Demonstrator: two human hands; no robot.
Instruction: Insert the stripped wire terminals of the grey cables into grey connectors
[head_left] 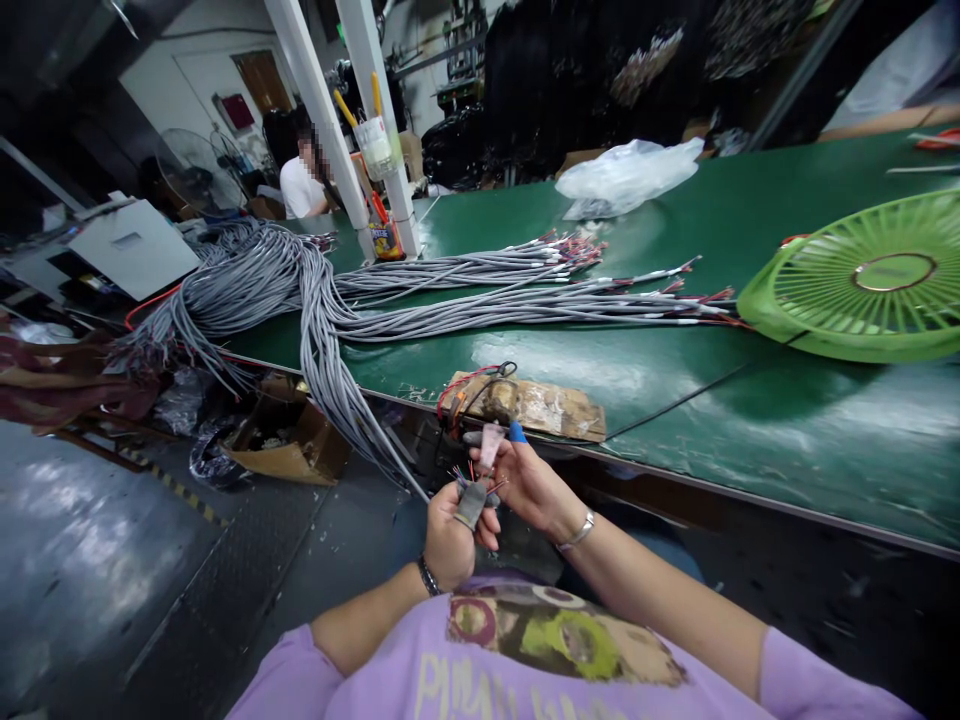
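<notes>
My left hand (448, 545) is closed around the end of a grey multi-core cable, its thumb wrapped in a grey cover. Thin coloured wires (459, 478) fan out above that thumb. Close beside it, my right hand (536, 485) has its fingers bent together near the wire ends; a pink wrap and a blue finger cover show on its fingers. What lies between those fingertips is too small to make out. A bundle of grey cables (352, 420) hangs over the table edge toward my left hand. Just beyond my hands, a worn wooden block (559, 408) with a small device and leads lies at the edge.
More grey cables with stripped ends (525, 308) lie across the green table (675, 400). A green fan (862, 275) stands at right, a plastic bag (630, 175) behind. White posts (382, 130) hold tool cups. A cardboard box (292, 440) sits below left. Another person (301, 185) sits beyond.
</notes>
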